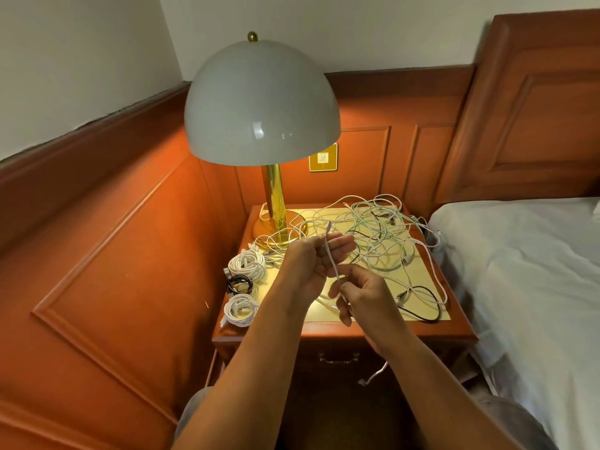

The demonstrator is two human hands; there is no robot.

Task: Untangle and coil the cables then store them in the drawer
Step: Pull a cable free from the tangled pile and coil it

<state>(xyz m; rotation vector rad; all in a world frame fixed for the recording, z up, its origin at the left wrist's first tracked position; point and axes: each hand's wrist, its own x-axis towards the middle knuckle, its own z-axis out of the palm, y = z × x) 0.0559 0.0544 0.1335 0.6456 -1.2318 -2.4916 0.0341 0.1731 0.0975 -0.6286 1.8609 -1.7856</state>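
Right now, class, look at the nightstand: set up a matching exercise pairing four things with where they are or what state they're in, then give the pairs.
Things:
1. white coils
2. loose tangle
3. lamp
4. drawer

States:
A. shut
B. back left of the top
C. sprawled over the right side
D. left edge, wound up

Pairs: 1-D, 2-C, 3-B, 4-A

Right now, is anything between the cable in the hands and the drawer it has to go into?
The drawer under the nightstand top looks closed, so its front blocks the way. The white cable, held between the left hand and right hand, is uncoiled and trails off; whether it joins the tangled cables is unclear.
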